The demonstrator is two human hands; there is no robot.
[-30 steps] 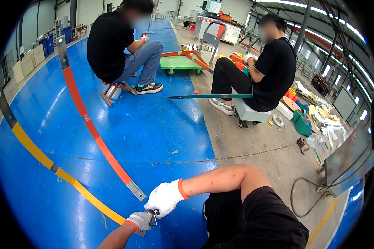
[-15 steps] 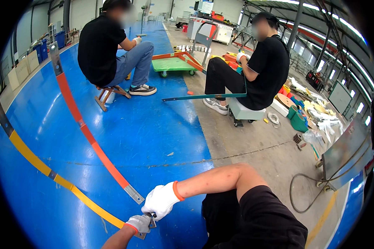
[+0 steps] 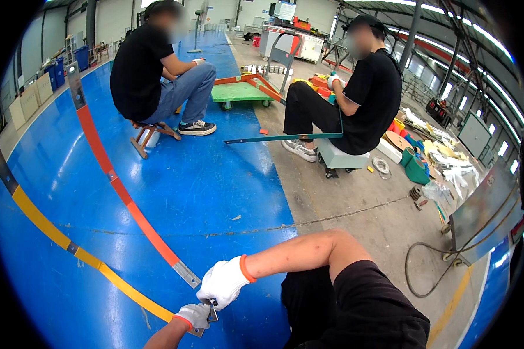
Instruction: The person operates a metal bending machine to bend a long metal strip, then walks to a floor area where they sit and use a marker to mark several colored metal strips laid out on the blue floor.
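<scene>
Both my hands wear white gloves with orange cuffs and meet low in the view. My left hand (image 3: 193, 316) is closed around a small metal plate (image 3: 213, 315), over the bare metal end of a long yellow bar (image 3: 126, 287). Just above it my right hand (image 3: 222, 282) makes a fist. A short dark cylindrical piece (image 3: 213, 302) pokes out beneath that fist; the rest of what it grips is hidden. Beside my right hand lies the metal-tipped end of a long red bar (image 3: 137, 212), apart from the glove.
Two people sit ahead, one on a wooden stool (image 3: 141, 146), one on a wheeled white seat (image 3: 340, 156) with a green angled bar (image 3: 285, 137). A green trolley (image 3: 239, 93) stands between them. At right are a wheeled metal cabinet (image 3: 486, 212) and a cable (image 3: 410, 273) on the floor.
My hands stay together in nearly the same pose. The view has shifted slightly. The person at left has lowered a hand a little toward the knee.
</scene>
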